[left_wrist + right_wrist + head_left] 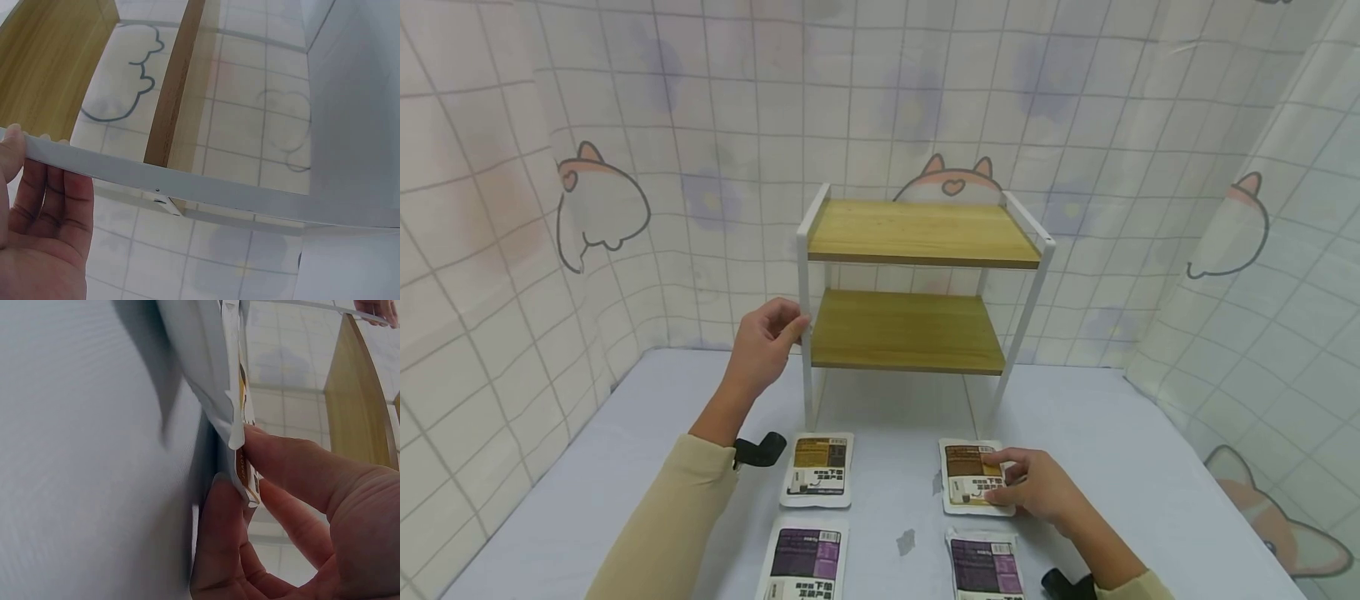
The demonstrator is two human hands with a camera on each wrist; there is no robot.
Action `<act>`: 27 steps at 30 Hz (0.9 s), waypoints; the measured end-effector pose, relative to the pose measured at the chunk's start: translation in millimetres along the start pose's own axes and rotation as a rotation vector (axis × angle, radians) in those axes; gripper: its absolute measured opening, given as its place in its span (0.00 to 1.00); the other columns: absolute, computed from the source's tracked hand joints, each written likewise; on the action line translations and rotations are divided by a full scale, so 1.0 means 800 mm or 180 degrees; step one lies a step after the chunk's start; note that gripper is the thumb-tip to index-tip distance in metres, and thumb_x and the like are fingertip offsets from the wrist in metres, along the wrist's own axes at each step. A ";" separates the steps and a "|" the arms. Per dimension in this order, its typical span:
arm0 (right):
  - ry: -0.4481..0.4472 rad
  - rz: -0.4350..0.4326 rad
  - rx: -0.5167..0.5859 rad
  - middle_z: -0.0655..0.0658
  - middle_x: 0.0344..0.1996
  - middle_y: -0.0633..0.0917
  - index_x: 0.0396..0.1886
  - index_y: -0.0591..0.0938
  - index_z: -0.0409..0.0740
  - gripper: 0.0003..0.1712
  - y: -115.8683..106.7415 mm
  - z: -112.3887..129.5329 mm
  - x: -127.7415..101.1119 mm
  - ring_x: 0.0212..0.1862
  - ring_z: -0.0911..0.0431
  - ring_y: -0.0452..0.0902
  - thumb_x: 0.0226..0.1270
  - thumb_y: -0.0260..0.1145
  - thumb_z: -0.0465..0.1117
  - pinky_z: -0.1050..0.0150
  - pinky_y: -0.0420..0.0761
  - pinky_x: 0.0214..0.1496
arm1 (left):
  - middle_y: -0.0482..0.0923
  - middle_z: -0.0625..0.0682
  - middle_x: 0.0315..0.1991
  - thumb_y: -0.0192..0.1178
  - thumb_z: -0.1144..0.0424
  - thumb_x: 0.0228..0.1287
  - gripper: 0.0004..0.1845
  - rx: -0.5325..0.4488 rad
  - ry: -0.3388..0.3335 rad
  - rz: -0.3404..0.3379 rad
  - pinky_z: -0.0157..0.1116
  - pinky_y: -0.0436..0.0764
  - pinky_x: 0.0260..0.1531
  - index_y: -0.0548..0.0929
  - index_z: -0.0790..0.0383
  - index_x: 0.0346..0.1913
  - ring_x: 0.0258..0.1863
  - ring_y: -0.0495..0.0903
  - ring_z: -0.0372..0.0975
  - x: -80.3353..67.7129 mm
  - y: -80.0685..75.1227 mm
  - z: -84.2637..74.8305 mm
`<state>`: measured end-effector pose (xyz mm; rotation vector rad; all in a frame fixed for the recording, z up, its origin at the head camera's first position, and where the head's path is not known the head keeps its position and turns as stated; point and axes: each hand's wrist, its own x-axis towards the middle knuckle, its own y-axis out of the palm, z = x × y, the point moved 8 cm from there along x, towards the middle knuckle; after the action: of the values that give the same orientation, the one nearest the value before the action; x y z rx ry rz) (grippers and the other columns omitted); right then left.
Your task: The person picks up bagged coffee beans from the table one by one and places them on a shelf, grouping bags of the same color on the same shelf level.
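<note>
A two-tier wooden shelf (pixel 917 287) with a white metal frame stands at the back of the table. My left hand (pixel 767 340) grips its front left post (pixel 806 333); in the left wrist view the fingers (pixel 47 187) curl behind the white bar (pixel 187 184). My right hand (pixel 1033 486) pinches the right edge of a brown-labelled white pouch (pixel 970 475) lying on the table. The right wrist view shows thumb and fingers (pixel 275 462) clamped on the pouch's edge (pixel 240 434), which is lifted slightly off the surface.
Three more flat pouches lie on the pale table (pixel 1120 450): a brown-labelled one (pixel 818 468) at left, and purple-labelled ones at front left (pixel 805 560) and front right (pixel 988 567). Cat-print curtains (pixel 512 217) enclose the table on three sides.
</note>
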<state>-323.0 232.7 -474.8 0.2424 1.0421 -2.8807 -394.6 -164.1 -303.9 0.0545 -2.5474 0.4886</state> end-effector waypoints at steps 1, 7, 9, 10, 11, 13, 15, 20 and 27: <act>-0.0002 -0.0002 0.0000 0.42 0.36 0.80 0.55 0.88 0.50 0.32 0.000 0.000 0.000 0.37 0.51 0.74 0.45 0.85 0.38 0.61 0.77 0.30 | 0.84 0.58 0.43 0.61 0.56 0.75 0.14 0.0009 -0.0010 -0.0002 0.26 0.81 0.40 0.82 0.65 0.50 0.42 0.81 0.55 0.000 0.000 0.000; -0.0009 -0.0018 -0.0019 0.41 0.38 0.82 0.55 0.87 0.49 0.32 -0.001 0.002 0.000 0.39 0.50 0.75 0.45 0.86 0.40 0.61 0.78 0.32 | 0.83 0.59 0.43 0.61 0.56 0.75 0.15 0.0008 -0.0037 0.0014 0.26 0.81 0.40 0.82 0.67 0.50 0.41 0.81 0.53 0.001 0.000 -0.001; -0.0028 -0.0004 -0.0029 0.40 0.41 0.82 0.55 0.87 0.49 0.33 0.000 0.003 0.001 0.40 0.50 0.75 0.45 0.86 0.41 0.61 0.78 0.33 | 0.83 0.60 0.43 0.61 0.56 0.75 0.16 0.0002 -0.0046 0.0016 0.26 0.80 0.40 0.82 0.68 0.50 0.41 0.81 0.53 0.001 0.000 -0.002; -0.0025 0.0002 -0.0025 0.40 0.41 0.82 0.56 0.87 0.49 0.33 0.000 0.002 0.001 0.41 0.50 0.76 0.45 0.86 0.41 0.61 0.78 0.33 | 0.83 0.60 0.43 0.61 0.56 0.75 0.16 0.0004 -0.0054 0.0017 0.26 0.80 0.40 0.82 0.68 0.50 0.41 0.81 0.53 0.001 0.000 -0.002; -0.0023 0.0013 -0.0018 0.40 0.42 0.82 0.56 0.87 0.49 0.33 0.000 0.002 0.001 0.41 0.50 0.76 0.46 0.86 0.41 0.61 0.78 0.33 | 0.83 0.60 0.43 0.61 0.56 0.75 0.16 0.0005 -0.0060 0.0016 0.25 0.80 0.40 0.82 0.68 0.51 0.41 0.81 0.52 0.001 0.000 -0.002; -0.0009 0.0031 0.0022 0.40 0.42 0.83 0.56 0.87 0.48 0.33 0.000 0.003 0.001 0.40 0.50 0.76 0.47 0.85 0.41 0.61 0.79 0.33 | 0.83 0.60 0.43 0.61 0.56 0.75 0.15 0.0007 -0.0056 0.0013 0.25 0.80 0.40 0.82 0.67 0.50 0.41 0.81 0.51 0.001 -0.001 -0.002; 0.0002 0.0051 0.0071 0.40 0.42 0.83 0.57 0.86 0.48 0.33 0.001 0.003 0.001 0.40 0.51 0.77 0.48 0.84 0.40 0.60 0.80 0.33 | 0.83 0.60 0.43 0.61 0.56 0.75 0.14 0.0014 -0.0052 0.0008 0.25 0.80 0.40 0.82 0.66 0.50 0.41 0.81 0.51 0.000 -0.001 -0.002; 0.0005 0.0083 0.0165 0.39 0.43 0.83 0.58 0.85 0.46 0.32 0.003 0.004 0.000 0.39 0.51 0.77 0.49 0.83 0.38 0.59 0.81 0.32 | 0.83 0.59 0.42 0.61 0.56 0.75 0.14 0.0041 -0.0040 0.0012 0.25 0.80 0.40 0.82 0.65 0.49 0.41 0.81 0.52 0.000 0.000 -0.002; 0.0047 0.0036 0.0215 0.39 0.44 0.83 0.57 0.86 0.48 0.32 0.005 -0.001 0.002 0.40 0.50 0.77 0.49 0.83 0.38 0.60 0.80 0.33 | 0.83 0.60 0.42 0.60 0.56 0.76 0.15 0.0055 -0.0034 0.0029 0.25 0.80 0.40 0.82 0.68 0.50 0.40 0.81 0.52 0.000 0.000 -0.002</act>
<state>-323.8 230.2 -477.8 0.2729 0.9435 -2.9116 -393.5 -163.5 -302.9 0.0521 -2.5550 0.5152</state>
